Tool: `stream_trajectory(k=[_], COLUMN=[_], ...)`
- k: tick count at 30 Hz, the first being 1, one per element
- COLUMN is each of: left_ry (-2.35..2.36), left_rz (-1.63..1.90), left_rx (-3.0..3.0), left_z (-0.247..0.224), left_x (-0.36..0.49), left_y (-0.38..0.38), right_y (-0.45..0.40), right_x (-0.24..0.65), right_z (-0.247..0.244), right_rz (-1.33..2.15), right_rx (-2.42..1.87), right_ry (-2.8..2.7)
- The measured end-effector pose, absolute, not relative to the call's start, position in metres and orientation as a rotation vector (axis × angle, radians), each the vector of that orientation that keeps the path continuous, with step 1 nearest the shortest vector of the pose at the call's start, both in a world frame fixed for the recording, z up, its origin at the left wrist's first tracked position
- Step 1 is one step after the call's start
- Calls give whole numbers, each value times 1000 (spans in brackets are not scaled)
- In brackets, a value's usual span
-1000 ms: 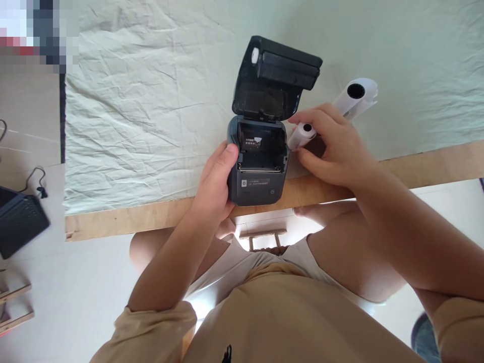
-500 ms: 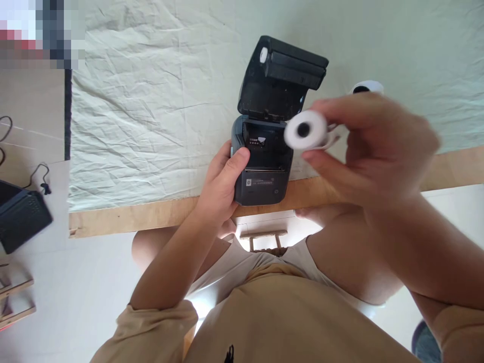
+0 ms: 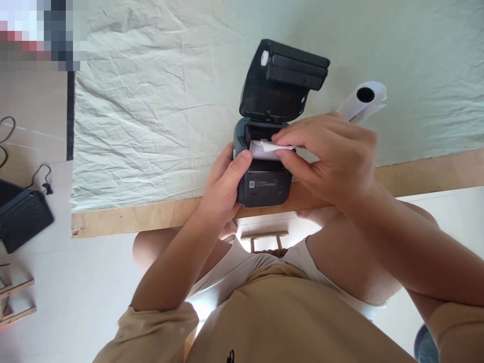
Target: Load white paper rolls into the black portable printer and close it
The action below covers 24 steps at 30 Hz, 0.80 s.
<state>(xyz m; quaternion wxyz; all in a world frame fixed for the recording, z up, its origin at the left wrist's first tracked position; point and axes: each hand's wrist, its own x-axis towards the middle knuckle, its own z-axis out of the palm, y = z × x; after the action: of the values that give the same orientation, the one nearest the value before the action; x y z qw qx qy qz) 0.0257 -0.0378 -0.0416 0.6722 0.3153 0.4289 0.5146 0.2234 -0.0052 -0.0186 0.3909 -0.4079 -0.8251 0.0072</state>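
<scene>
A dark label printer (image 3: 264, 189) stands near the table's front edge with its lid (image 3: 272, 96) tipped up and back. My left hand (image 3: 227, 176) is wrapped round the printer's left side, thumb over the rim of the paper bay. Inside the bay lies a small white paper roll (image 3: 260, 151), its loose end raised. My right hand (image 3: 325, 151) pinches that roll's paper between thumb and fingers at the bay's right side. Behind the right hand, a longer white roll (image 3: 372, 103) with a dark core rests on the cloth.
A pale green, creased cloth (image 3: 151, 111) covers the table, whose wooden edge (image 3: 136, 217) shows in front. A black device with a cable (image 3: 30, 217) sits at the far left, near wooden racks (image 3: 17, 290). A stool (image 3: 264, 237) is under the table.
My right hand has brought the small paper roll left and down into the printer's bay. The roll has turned from end-on to lying crosswise. My left hand keeps its hold.
</scene>
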Motion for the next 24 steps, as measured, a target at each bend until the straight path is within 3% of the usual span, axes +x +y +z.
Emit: stream_trajectory(k=[3,12,17,24], left_ry=[987,1006,1028,1075], left_rz=[1164,1182,1148,1199], left_rx=[705,719,834,824], left_z=[-41,-38,-44,-47], left_x=[27,25,20,20], left_y=[-38,-38,-36,-36], right_y=[-13,-28,-5,2], right_x=[224,222,241,253], right_z=[-18,-32,-27,-26], right_rz=[-94,91,94,433], right_rx=[-915,-614,-917,-1029], right_ry=[-2031,-2116,-1839,-1704])
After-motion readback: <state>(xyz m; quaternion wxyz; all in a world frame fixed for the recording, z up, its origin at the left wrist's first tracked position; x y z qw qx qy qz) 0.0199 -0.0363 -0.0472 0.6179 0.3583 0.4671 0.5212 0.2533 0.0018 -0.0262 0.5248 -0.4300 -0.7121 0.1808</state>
